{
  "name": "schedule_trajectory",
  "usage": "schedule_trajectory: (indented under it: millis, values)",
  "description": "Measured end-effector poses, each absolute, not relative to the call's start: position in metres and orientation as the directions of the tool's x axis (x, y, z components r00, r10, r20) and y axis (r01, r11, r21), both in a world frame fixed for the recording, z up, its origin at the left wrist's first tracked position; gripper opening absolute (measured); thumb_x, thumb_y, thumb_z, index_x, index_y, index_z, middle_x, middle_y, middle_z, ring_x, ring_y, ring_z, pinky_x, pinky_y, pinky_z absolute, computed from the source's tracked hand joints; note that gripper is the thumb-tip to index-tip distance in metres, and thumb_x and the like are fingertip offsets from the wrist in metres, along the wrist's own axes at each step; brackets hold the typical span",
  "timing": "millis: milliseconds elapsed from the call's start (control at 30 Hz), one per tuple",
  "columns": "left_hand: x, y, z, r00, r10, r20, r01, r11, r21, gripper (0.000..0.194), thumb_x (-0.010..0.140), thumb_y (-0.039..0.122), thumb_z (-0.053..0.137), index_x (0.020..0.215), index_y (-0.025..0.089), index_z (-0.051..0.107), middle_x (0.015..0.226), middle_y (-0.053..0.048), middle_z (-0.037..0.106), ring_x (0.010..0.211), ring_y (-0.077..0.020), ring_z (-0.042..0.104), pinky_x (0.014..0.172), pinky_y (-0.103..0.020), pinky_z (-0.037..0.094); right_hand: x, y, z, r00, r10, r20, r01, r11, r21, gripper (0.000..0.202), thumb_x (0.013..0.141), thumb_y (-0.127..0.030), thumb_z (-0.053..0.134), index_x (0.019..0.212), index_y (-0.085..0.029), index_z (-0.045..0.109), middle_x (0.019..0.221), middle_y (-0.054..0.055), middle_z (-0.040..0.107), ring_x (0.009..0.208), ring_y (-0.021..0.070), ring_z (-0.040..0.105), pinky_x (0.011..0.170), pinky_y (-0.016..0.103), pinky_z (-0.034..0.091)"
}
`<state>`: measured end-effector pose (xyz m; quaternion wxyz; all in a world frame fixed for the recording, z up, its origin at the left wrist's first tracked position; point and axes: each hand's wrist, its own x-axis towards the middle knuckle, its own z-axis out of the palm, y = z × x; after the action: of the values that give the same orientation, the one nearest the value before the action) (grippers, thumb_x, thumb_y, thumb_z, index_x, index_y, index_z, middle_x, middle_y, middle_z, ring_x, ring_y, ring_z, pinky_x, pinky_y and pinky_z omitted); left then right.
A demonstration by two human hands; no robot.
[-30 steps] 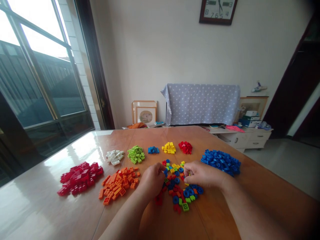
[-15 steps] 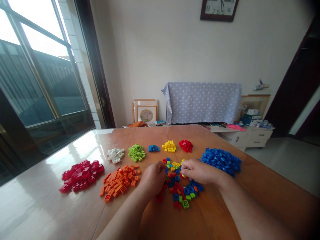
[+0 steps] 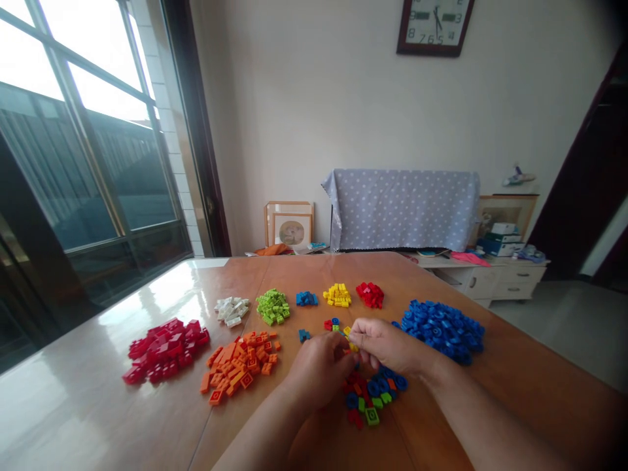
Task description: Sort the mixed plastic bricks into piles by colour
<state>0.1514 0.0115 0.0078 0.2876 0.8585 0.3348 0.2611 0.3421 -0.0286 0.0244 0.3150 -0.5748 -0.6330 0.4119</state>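
Note:
My left hand (image 3: pixel 321 366) is over the left part of a mixed pile of bricks (image 3: pixel 375 392), its fingers curled in and closed. My right hand (image 3: pixel 383 343) is closed in a pinch above the same pile, close to the left one. Whatever either hand holds is too small or hidden to name. Red, blue, green and yellow pieces show around and below the fingers. A small blue piece (image 3: pixel 304 335) lies just beyond my left hand.
On the table (image 3: pixel 122 432) are piles of crimson (image 3: pixel 164 350), orange (image 3: pixel 240 366), white (image 3: pixel 232 311), lime green (image 3: pixel 273 306), small blue (image 3: pixel 307 299), yellow (image 3: pixel 337 295) and red bricks (image 3: pixel 370 295). A large blue pile (image 3: pixel 441 329) lies at the right.
My left hand has moved right toward my right hand, so the two are nearer each other. The small blue piece beyond the left hand now shows. The view has tilted slightly up.

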Motion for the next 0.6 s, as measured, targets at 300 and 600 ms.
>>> schedule_trajectory:
  millis: [300, 600]
  values:
    - [0.153, 0.021, -0.002, 0.529, 0.811, 0.250, 0.560, -0.555, 0.616, 0.016, 0.086, 0.032, 0.053, 0.081, 0.023, 0.065, 0.074, 0.001, 0.066, 0.068, -0.0143, 0.056, 0.056, -0.023, 0.026, 0.333, -0.021, 0.012, -0.141, 0.980, 0.137, 0.457, 0.187, -0.870, 0.022, 0.090, -0.040, 0.060, 0.095, -0.019, 0.061, 0.080, -0.001, 0.064, 0.069, 0.0123, 0.057, 0.060, 0.022, 0.043]
    - [0.146, 0.030, 0.001, 0.382, 0.843, 0.378, 0.558, -0.536, 0.633, 0.011, 0.086, 0.031, 0.057, 0.087, 0.025, 0.066, 0.084, 0.001, 0.071, 0.077, -0.0155, 0.060, 0.064, -0.024, 0.031, 0.339, -0.012, 0.007, 0.059, 0.958, 0.280, 0.550, 0.203, -0.810, 0.024, 0.089, -0.042, 0.056, 0.087, -0.018, 0.062, 0.073, -0.001, 0.061, 0.067, 0.0137, 0.055, 0.061, 0.024, 0.042]
